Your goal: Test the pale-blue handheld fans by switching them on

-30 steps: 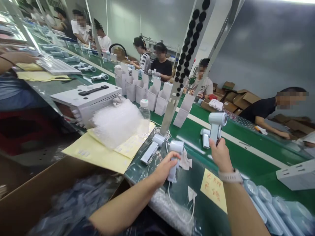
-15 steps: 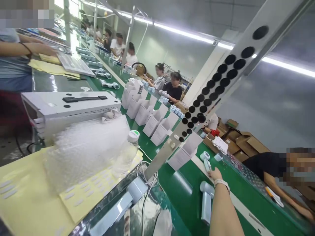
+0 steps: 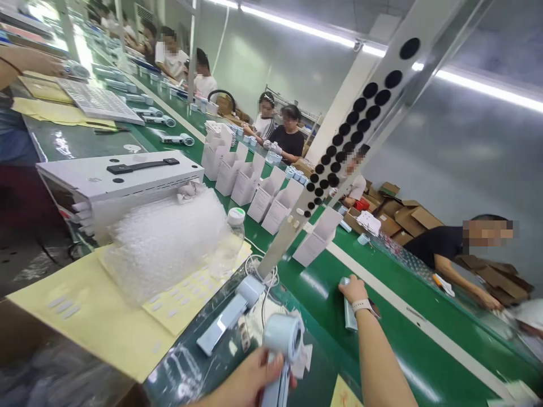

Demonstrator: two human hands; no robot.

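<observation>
My left hand (image 3: 246, 380) is closed round the handle of a pale blue handheld fan (image 3: 281, 350), head up, at the bottom of the view. My right hand (image 3: 353, 290) reaches out over the green conveyor belt (image 3: 407, 350) and rests on a second pale blue fan (image 3: 348, 310) lying flat there; its fingers are hidden behind the hand. A white watch sits on that wrist. A third fan (image 3: 231, 314) lies on its side by the belt's near edge, with a white cable beside it.
A clear water bottle (image 3: 231, 240), bubble wrap (image 3: 165, 240) and yellow label sheets (image 3: 106, 316) lie to the left. Open white boxes (image 3: 265, 195) line the belt. A slanted metal post (image 3: 339, 152) with black dots rises ahead. A white machine (image 3: 119, 178) and several workers are around.
The view dropped back down. My left hand with its fan has come back into view at the bottom. My right hand has come nearer and now lies on a fan on the belt.
</observation>
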